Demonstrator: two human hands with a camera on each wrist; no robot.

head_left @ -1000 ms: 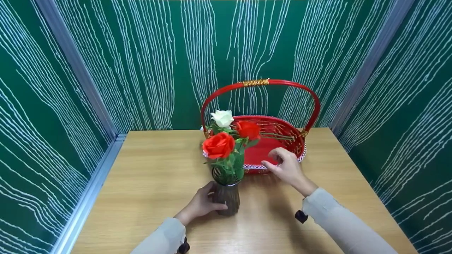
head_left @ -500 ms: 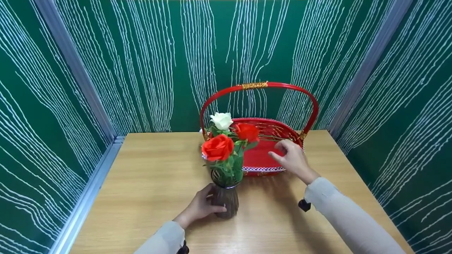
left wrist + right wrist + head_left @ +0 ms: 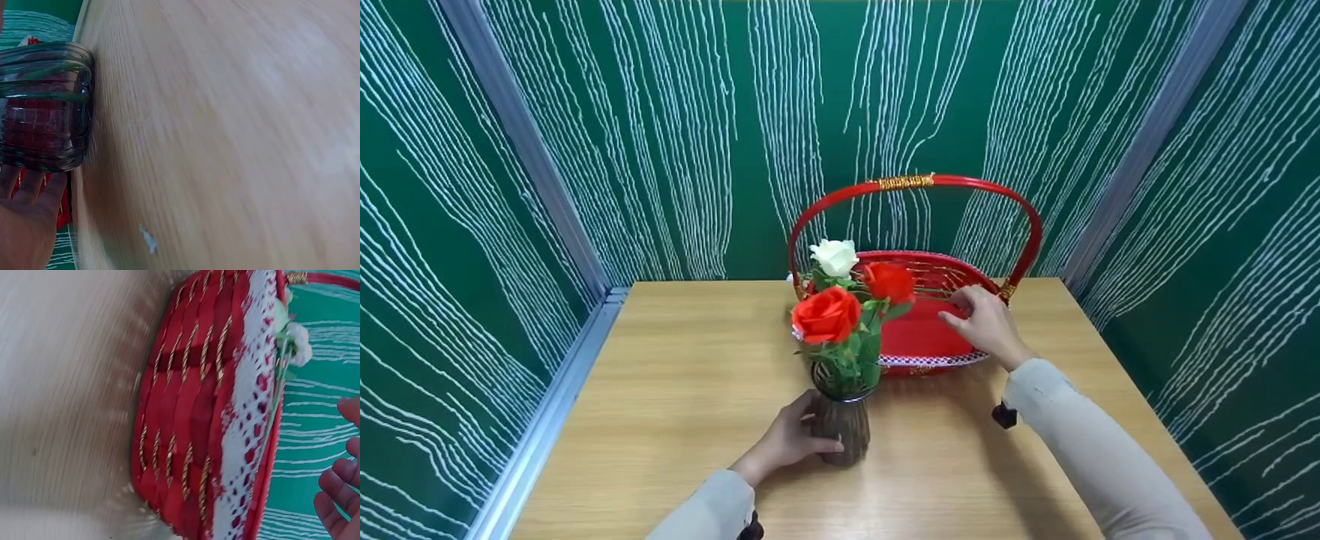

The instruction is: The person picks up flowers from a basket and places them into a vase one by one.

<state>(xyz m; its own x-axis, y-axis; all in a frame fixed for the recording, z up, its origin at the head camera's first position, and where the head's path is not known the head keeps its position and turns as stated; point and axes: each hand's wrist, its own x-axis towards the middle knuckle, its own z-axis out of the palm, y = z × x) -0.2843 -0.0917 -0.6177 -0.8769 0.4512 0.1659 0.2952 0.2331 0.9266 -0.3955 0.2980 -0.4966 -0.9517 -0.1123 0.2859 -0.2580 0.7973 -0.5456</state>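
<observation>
Gripping a vase point(image 3: 844, 427) of 3 roses point(image 3: 826, 316), left hand point(image 3: 787, 440), fingers curled; right hand point(image 3: 990, 321) over red basket point(image 3: 919, 334), fingers parted.

A wooden desk point(image 3: 697, 360) is bordered by green walls point(image 3: 742, 187) streaked with white lines point(image 3: 787, 90) and divided by grey posts point(image 3: 526, 142).

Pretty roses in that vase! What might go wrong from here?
The vase holds tall roses, so it might tip if the left fingers lose their grip or nudge it. The right fingers are close to stems in the basket; those lie close together, so pulling one might drag another along.
</observation>
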